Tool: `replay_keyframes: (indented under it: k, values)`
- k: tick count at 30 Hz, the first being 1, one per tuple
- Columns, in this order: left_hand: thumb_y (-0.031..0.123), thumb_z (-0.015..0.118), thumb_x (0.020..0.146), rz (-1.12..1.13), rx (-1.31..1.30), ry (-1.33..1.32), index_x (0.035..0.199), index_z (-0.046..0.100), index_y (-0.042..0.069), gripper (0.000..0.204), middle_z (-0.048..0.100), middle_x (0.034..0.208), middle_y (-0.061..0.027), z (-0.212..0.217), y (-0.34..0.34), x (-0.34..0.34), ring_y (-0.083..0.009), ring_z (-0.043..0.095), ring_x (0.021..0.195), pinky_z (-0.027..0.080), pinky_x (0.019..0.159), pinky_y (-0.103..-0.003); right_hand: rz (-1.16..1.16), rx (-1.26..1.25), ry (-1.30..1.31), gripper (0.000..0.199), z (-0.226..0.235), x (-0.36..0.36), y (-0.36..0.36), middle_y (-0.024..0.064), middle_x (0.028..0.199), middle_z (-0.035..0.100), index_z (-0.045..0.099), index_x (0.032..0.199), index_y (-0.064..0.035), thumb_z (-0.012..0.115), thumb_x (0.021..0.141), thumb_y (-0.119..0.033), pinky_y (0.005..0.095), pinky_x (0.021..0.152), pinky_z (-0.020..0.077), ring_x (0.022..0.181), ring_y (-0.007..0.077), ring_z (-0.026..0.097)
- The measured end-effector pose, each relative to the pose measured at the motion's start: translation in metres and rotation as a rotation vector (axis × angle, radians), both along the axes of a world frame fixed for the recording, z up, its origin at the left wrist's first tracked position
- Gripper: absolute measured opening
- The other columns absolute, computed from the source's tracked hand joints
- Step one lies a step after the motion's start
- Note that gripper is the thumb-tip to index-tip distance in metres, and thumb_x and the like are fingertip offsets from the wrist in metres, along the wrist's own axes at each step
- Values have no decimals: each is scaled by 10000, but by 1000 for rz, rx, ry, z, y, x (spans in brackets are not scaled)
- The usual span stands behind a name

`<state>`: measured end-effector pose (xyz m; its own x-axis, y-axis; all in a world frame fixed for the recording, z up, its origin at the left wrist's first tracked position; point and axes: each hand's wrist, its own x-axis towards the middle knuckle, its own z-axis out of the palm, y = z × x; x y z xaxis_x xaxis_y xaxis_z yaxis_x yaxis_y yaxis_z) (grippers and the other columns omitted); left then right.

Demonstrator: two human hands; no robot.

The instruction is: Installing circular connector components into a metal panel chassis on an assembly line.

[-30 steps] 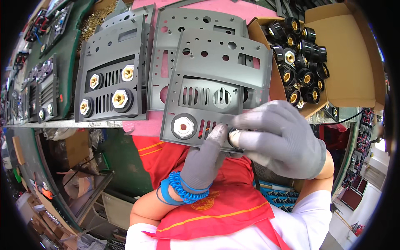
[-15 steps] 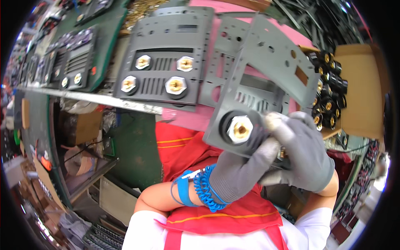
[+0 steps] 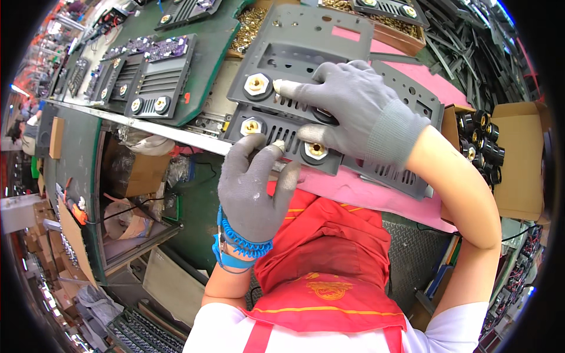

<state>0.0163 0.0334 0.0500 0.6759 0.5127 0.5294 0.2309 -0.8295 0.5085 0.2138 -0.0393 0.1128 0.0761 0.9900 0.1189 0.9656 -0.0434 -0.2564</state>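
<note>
My right hand (image 3: 356, 109), in a grey glove, lies across a dark grey metal panel (image 3: 288, 59), fingers and thumb apart. Its index fingertip touches near a hex nut (image 3: 257, 86) with a brass centre, at the panel's left corner. Underneath, a second slotted panel (image 3: 241, 120) sticks out toward me, with two more hex nuts on it. The thumb rests beside its right nut (image 3: 316, 152). At that panel's front edge is my left hand (image 3: 250, 182), also gloved, its bent fingers apart at the slots. A blue coiled cord (image 3: 244, 244) circles the left wrist.
Another grey panel (image 3: 406, 88) lies on pink sheeting (image 3: 388, 200) at right. Beyond stands a cardboard box (image 3: 518, 165) of black round fittings. Metal strips (image 3: 465, 53) pile up behind. Brass parts (image 3: 250, 32) fill a bin. Leftward, panels (image 3: 159, 79) bear purple circuit boards.
The panel that was held up in both hands has moved left and now lies on the stack. My hands have separated, the right one reaching over it, the left at the near edge.
</note>
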Motion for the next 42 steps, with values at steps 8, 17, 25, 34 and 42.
replay_keyframes:
  k: [8,17,25,34,42]
  values:
    - [171,756,785,-2,2,-20,987,661,29,264,604,1003,-151,-1,5,0,-338,610,866,491,737,-419,-13,-15,108,470,-19,1,-7,218,1280,538,579,1311,-167,604,897,-389,488,978,438,1110,411,562]
    - [130,765,769,42,78,-180,1013,686,63,265,606,1012,-115,5,-27,22,-289,588,848,484,725,-394,-7,192,95,507,22,16,-54,188,1327,523,524,1363,-118,647,881,-214,432,995,432,1176,380,530]
    - [134,715,735,-585,60,97,938,680,100,208,619,932,-57,5,-93,78,-262,594,880,448,817,-402,-620,28,-272,335,34,68,-231,127,1199,619,606,1224,-107,569,892,-116,421,929,471,1074,347,591]
    - [188,728,777,-605,43,114,913,663,136,159,589,851,-22,22,-114,89,-262,571,853,404,832,-409,-896,-80,67,424,18,29,-244,169,918,651,564,1278,-92,641,872,-186,420,760,496,881,343,637]
    - [175,726,778,-611,37,203,945,666,156,178,600,887,14,2,-123,67,-200,594,889,415,924,-413,-867,-109,-17,324,5,43,-233,162,951,664,583,1121,-63,681,829,-162,452,775,507,910,369,645]
